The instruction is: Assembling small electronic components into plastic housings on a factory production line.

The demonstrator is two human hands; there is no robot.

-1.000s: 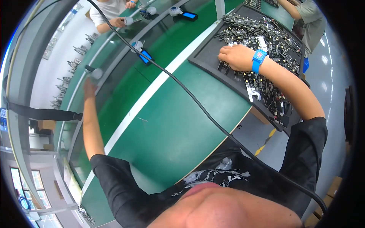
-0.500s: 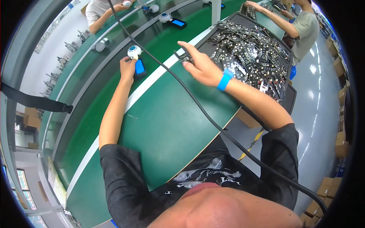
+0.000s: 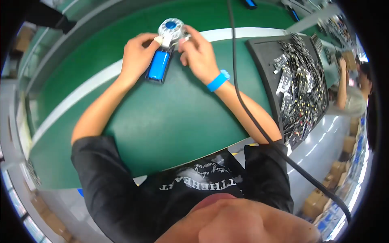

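Note:
A device with a round white head and blue centre [image 3: 170, 26] lies near the far edge of the green worktable [image 3: 174, 117]. Below its head is a black case holding a blue rectangular block [image 3: 159, 65]. My left hand [image 3: 137, 56] pinches the device's white neck from the left. At the right side of the head, my right hand [image 3: 199, 56], with a blue wristband, has its fingers curled in close. What those fingers hold is blurred and partly hidden; some whitish material shows near their tips.
A black tray [image 3: 265, 77] heaped with small dark circuit boards [image 3: 302, 89] sits at the right. A black cable [image 3: 243, 97] hangs across the view over my right forearm. Past the tray, another person's arm [image 3: 342, 85] shows. More blue-and-black units [image 3: 250, 3] lie along the far green strip.
My right hand has come from beside the tray, where it held small dark boards, to the device. The device is now on the near side of the white line. The view has shifted.

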